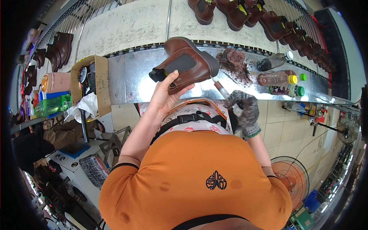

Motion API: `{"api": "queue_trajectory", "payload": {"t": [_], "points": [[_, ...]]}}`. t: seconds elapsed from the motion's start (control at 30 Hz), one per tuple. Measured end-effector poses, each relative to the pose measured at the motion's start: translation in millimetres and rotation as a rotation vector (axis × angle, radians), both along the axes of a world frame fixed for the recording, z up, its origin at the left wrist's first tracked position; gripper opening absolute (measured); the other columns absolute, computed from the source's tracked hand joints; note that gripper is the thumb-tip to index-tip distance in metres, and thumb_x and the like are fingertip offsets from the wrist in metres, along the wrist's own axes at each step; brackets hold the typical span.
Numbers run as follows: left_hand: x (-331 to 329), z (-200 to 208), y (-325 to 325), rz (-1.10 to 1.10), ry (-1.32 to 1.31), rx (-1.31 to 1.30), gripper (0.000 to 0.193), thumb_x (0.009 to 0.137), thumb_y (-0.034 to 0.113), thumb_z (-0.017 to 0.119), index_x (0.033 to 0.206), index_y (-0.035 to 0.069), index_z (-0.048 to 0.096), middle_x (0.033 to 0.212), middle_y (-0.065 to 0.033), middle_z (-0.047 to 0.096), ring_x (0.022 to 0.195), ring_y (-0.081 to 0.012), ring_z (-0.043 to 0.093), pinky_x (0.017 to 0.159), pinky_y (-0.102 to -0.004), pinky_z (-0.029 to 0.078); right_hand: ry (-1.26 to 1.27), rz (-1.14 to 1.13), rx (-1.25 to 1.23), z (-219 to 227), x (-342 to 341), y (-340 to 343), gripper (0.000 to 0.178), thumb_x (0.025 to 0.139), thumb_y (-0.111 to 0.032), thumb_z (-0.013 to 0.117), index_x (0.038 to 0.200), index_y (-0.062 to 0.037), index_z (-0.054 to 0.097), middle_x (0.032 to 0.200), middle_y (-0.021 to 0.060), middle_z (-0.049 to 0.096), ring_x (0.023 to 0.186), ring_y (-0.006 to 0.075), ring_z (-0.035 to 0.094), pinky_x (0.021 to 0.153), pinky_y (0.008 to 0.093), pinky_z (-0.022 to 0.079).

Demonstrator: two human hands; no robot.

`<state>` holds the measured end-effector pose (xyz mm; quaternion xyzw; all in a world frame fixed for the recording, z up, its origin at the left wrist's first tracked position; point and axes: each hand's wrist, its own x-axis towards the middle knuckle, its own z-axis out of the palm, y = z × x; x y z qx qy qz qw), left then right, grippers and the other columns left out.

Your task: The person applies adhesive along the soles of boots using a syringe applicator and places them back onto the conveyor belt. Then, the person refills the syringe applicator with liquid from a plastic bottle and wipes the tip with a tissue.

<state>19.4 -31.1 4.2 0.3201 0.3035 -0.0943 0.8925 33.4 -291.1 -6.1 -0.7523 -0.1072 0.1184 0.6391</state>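
A brown ankle boot (190,71) with dark elastic side panels is held up over the metal bench. My bare left hand (169,92) grips it near the ankle opening, thumb on its side. The boot lies tilted, its dark sole facing right. In a grey knit glove, my right hand (242,109) is closed round a clear syringe-like applicator (221,90) with brown liquid inside. Its thin tip reaches up to the sole edge near the heel; I cannot tell whether it touches. Beside the boot sits a crumbly dark-brown sponge or rag (232,61) on a stained patch of bench.
Several bottles, one yellow-capped (278,79), stand or lie at the bench's right. A cardboard box (101,82) with brushes and a white cloth is at the left. Beyond the metal bench (126,73) runs a conveyor (130,23) carrying boots. An orange fan (289,180) stands lower right.
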Motion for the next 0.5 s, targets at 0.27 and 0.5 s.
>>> {"api": "queue_trajectory", "payload": {"t": [0.27, 0.5], "points": [[63, -17, 64, -0.057, -0.132, 0.126, 0.047, 0.086, 0.024, 0.061, 0.121, -0.004, 0.047, 0.107, -0.0192, 0.061, 0.084, -0.0344, 0.067, 0.055, -0.0211, 0.059, 0.158, -0.257, 0.110, -45, 33, -6, 0.058, 0.081, 0.001, 0.058, 0.134, -0.0136, 0.039, 0.078, 0.0014, 0.056, 0.055, 0.0067, 0.049, 0.042, 0.0204, 0.039], [225, -35, 136, -0.066, -0.019, 0.714, 0.045, 0.076, 0.015, 0.072, 0.111, -0.004, 0.052, 0.098, -0.0145, 0.062, 0.071, -0.0290, 0.067, 0.057, -0.0292, 0.060, 0.359, -0.373, 0.259, -145, 20, 15, 0.040, 0.087, -0.003, 0.050, 0.126, -0.0094, 0.045, 0.073, 0.0009, 0.052, 0.055, 0.0102, 0.048, 0.049, 0.0227, 0.041]]}}
